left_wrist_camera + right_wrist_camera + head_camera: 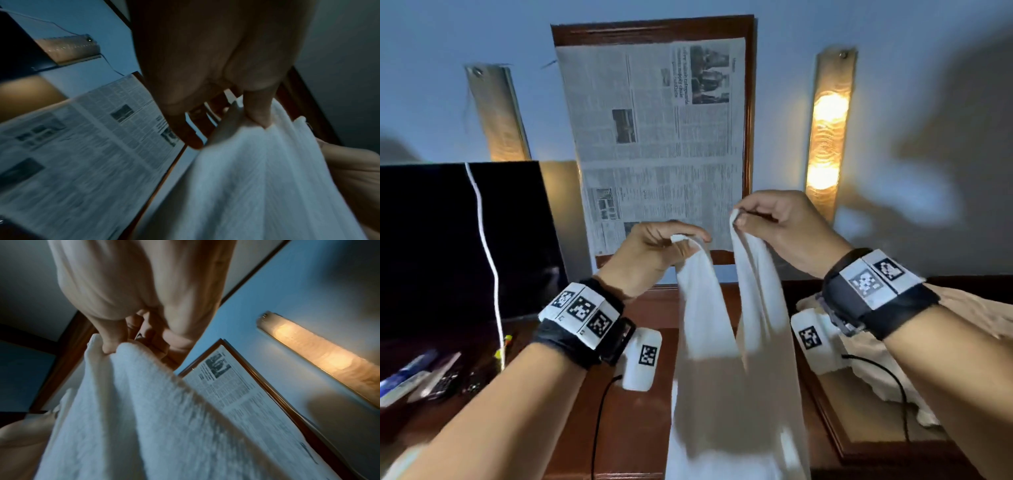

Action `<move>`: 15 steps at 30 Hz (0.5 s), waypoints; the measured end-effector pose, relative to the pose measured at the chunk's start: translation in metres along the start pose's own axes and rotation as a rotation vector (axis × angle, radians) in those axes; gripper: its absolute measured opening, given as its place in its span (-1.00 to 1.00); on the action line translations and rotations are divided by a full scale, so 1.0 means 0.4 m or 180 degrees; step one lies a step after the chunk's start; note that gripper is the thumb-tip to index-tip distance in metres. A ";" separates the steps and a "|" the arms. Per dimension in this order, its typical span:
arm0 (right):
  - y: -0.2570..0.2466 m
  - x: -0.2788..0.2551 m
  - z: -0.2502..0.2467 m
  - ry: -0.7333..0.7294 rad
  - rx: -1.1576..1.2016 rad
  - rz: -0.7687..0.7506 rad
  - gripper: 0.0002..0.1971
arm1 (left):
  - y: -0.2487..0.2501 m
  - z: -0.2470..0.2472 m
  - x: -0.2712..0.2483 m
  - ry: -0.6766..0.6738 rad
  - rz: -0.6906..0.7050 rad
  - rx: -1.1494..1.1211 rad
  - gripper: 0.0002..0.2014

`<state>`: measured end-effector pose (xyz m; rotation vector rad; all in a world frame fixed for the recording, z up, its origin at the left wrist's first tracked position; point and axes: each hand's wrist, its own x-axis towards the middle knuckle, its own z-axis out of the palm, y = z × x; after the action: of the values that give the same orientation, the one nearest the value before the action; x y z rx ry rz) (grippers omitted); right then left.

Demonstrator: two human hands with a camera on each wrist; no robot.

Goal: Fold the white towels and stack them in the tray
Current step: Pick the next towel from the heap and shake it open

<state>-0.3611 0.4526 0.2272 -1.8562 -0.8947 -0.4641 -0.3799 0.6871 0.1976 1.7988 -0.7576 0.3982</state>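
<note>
The person holds one white towel up in front of the newspaper-covered frame on the wall, and the cloth hangs down from both hands over the wooden worktop. The left hand is clamped on one top corner, thumb and fingers pinching it; the right hand, just beside it and a little higher relative to the frame, pinches the other corner. The two corners are near each other but not yet touching, so the towel droops in two long lobes.

This looks like the first fold: bringing corner to corner to halve the towel lengthwise. The next move likely calls for matching the two corners squarely, then lowering the doubled cloth onto the worktop below the frame to flatten it. More pale cloth lies in what seems a wooden tray to the right of the hanging towel.
</note>
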 end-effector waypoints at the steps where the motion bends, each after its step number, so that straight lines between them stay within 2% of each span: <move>1: -0.025 0.001 0.009 0.0009 0.0007 -0.0076 -0.88 | 0.013 -0.004 0.000 0.0151 0.0085 -0.0106 -0.80; 3: -0.072 0.005 0.023 0.0043 0.0011 -0.0208 -0.92 | 0.038 -0.016 0.005 0.0323 0.0254 -0.0299 -0.83; 6: -0.126 0.007 0.039 0.0065 0.0039 -0.0292 -0.92 | 0.059 -0.031 0.012 0.0374 0.0522 -0.0442 -0.97; 7: -0.140 0.008 0.042 0.0073 0.0044 -0.0287 -0.92 | 0.065 -0.033 0.012 0.0397 0.0587 -0.0483 -0.95; 15: -0.194 0.009 0.066 0.0168 0.0111 -0.0300 -0.87 | 0.097 -0.042 0.013 0.0117 0.0901 -0.0757 -0.96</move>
<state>-0.4190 0.4964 0.2652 -1.7677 -0.9519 -0.5498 -0.4006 0.6934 0.2346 1.4630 -0.9948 0.5028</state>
